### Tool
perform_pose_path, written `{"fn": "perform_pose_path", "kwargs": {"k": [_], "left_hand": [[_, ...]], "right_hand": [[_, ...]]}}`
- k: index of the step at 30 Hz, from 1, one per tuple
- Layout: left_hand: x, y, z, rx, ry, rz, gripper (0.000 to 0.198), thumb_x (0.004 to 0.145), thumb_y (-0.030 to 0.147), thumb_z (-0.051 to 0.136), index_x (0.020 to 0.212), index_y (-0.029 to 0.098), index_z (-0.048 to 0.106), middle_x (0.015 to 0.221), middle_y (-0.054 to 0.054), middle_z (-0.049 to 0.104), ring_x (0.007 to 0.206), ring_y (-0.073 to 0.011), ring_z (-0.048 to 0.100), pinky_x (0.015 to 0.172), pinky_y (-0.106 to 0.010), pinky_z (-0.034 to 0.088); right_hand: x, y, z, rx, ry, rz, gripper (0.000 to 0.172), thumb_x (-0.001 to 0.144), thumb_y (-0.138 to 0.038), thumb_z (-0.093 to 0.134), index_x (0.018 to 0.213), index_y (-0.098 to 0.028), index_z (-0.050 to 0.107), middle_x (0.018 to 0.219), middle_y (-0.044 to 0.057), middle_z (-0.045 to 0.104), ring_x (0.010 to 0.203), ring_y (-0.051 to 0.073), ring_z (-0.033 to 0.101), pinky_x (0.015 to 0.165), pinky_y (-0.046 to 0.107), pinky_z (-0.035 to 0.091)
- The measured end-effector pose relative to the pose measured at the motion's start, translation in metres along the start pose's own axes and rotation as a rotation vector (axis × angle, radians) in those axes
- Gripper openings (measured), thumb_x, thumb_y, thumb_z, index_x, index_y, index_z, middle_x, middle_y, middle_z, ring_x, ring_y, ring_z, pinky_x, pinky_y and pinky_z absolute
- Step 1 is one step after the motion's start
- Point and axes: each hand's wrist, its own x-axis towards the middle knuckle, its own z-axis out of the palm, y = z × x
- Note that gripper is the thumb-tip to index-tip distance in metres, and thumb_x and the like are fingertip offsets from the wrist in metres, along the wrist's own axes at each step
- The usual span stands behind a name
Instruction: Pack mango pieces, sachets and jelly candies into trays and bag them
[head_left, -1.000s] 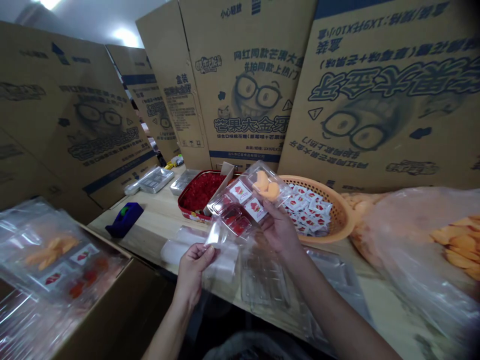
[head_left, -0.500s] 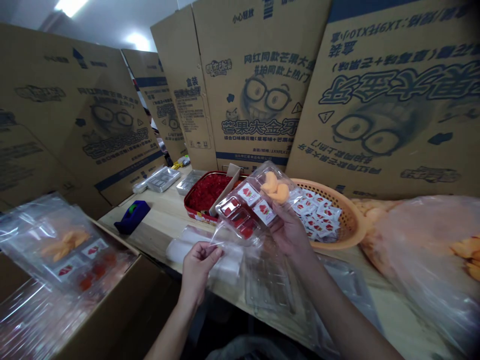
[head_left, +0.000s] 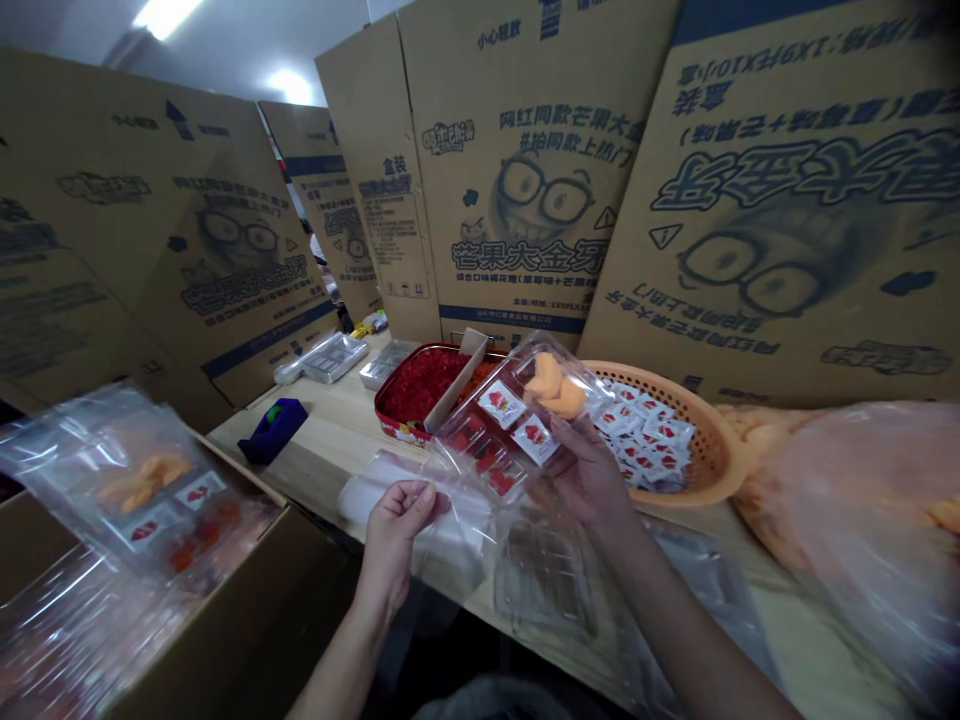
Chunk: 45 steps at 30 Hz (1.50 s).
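Observation:
My right hand (head_left: 592, 478) grips a clear plastic tray (head_left: 517, 420) filled with orange candy pieces, two small white sachets and red pieces. The tray sits partly inside a clear plastic bag (head_left: 457, 480). My left hand (head_left: 397, 530) pinches the open edge of that bag, below and left of the tray. Both hands are held above the front of a wooden table (head_left: 330, 440).
A red tin (head_left: 420, 385) of red pieces and an orange basket (head_left: 705, 430) of white sachets stand behind the hands. Empty clear trays (head_left: 540, 570) lie below. A blue tape dispenser (head_left: 274, 428) sits left. A carton of packed bags (head_left: 142, 500) stands at left. Printed cardboard boxes (head_left: 525, 170) wall the table.
The view has shifted a little, so everything sits slightly further right. The tray has slid a bit deeper into the bag, and both hands keep their grip.

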Motion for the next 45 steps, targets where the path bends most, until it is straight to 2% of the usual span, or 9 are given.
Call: {"fn": "perform_pose_path", "kwargs": {"k": [4, 7, 10, 16, 20, 25, 32, 38, 45], "left_hand": [[-0.006, 0.010, 0.002, 0.131, -0.175, 0.004, 0.029, 0.069, 0.036, 0.067, 0.089, 0.014, 0.063, 0.072, -0.005, 0.068, 0.069, -0.0141, 0.063, 0.073, -0.025, 0.045], [-0.006, 0.018, 0.003, 0.129, -0.246, -0.078, 0.035, 0.069, 0.039, 0.066, 0.094, 0.014, 0.064, 0.073, -0.006, 0.068, 0.072, -0.0163, 0.064, 0.074, -0.027, 0.046], [-0.001, 0.023, 0.004, 0.012, -0.194, -0.171, 0.035, 0.067, 0.041, 0.067, 0.090, 0.014, 0.064, 0.073, -0.006, 0.068, 0.069, -0.0171, 0.064, 0.072, -0.030, 0.048], [0.006, 0.019, 0.006, -0.057, -0.031, -0.101, 0.040, 0.061, 0.043, 0.071, 0.088, 0.015, 0.064, 0.069, -0.003, 0.066, 0.065, -0.0162, 0.064, 0.068, -0.029, 0.048], [0.004, 0.015, 0.006, 0.068, -0.097, -0.008, 0.040, 0.067, 0.043, 0.066, 0.094, 0.014, 0.064, 0.075, -0.005, 0.068, 0.070, -0.0159, 0.063, 0.072, -0.027, 0.046], [0.000, 0.011, 0.007, 0.190, -0.185, 0.078, 0.036, 0.069, 0.039, 0.065, 0.094, 0.014, 0.066, 0.079, -0.007, 0.069, 0.073, -0.0156, 0.061, 0.072, -0.026, 0.044], [-0.002, 0.007, 0.015, 0.094, -0.066, 0.040, 0.030, 0.065, 0.039, 0.068, 0.081, 0.014, 0.065, 0.071, -0.005, 0.069, 0.067, -0.0152, 0.062, 0.073, -0.029, 0.046], [0.001, 0.002, 0.007, 0.000, -0.020, 0.018, 0.026, 0.063, 0.034, 0.071, 0.077, 0.013, 0.065, 0.068, -0.003, 0.068, 0.064, -0.0119, 0.061, 0.071, -0.025, 0.046], [0.001, 0.004, 0.007, -0.022, 0.011, 0.013, 0.029, 0.061, 0.036, 0.072, 0.076, 0.012, 0.065, 0.068, -0.004, 0.067, 0.063, -0.0134, 0.061, 0.069, -0.027, 0.047]], "right_hand": [[-0.001, -0.002, 0.004, -0.026, -0.014, 0.034, 0.034, 0.063, -0.012, 0.069, 0.096, -0.019, 0.064, 0.085, 0.002, 0.071, 0.074, 0.014, 0.066, 0.066, 0.024, 0.054], [-0.002, -0.003, 0.006, -0.038, -0.018, 0.044, 0.034, 0.063, -0.012, 0.069, 0.096, -0.018, 0.064, 0.086, 0.002, 0.071, 0.076, 0.014, 0.066, 0.067, 0.024, 0.054], [-0.001, -0.003, 0.004, -0.037, -0.019, 0.052, 0.032, 0.064, -0.013, 0.069, 0.095, -0.018, 0.064, 0.087, 0.002, 0.071, 0.077, 0.014, 0.066, 0.068, 0.025, 0.054], [0.004, -0.001, -0.007, -0.011, 0.007, 0.000, 0.025, 0.066, -0.011, 0.067, 0.091, -0.017, 0.065, 0.087, 0.001, 0.071, 0.073, 0.013, 0.066, 0.064, 0.021, 0.055], [0.007, 0.000, -0.009, 0.000, 0.030, -0.005, 0.023, 0.067, -0.012, 0.066, 0.090, -0.015, 0.066, 0.083, 0.002, 0.071, 0.069, 0.012, 0.065, 0.061, 0.020, 0.055], [0.007, 0.008, -0.003, 0.061, 0.091, -0.005, 0.028, 0.067, -0.013, 0.065, 0.095, -0.018, 0.066, 0.090, 0.001, 0.070, 0.079, 0.012, 0.065, 0.069, 0.021, 0.054], [0.002, 0.026, -0.005, 0.084, 0.116, -0.030, 0.031, 0.065, -0.016, 0.068, 0.096, -0.023, 0.064, 0.090, -0.004, 0.070, 0.083, 0.010, 0.064, 0.072, 0.020, 0.054], [0.003, 0.016, -0.017, 0.018, 0.065, 0.064, 0.030, 0.063, -0.013, 0.068, 0.093, -0.019, 0.065, 0.088, 0.000, 0.071, 0.083, 0.013, 0.065, 0.072, 0.022, 0.054], [0.003, 0.009, -0.018, 0.024, 0.022, 0.028, 0.034, 0.063, -0.009, 0.068, 0.095, -0.020, 0.064, 0.086, -0.001, 0.071, 0.072, 0.012, 0.066, 0.067, 0.022, 0.054]]}}
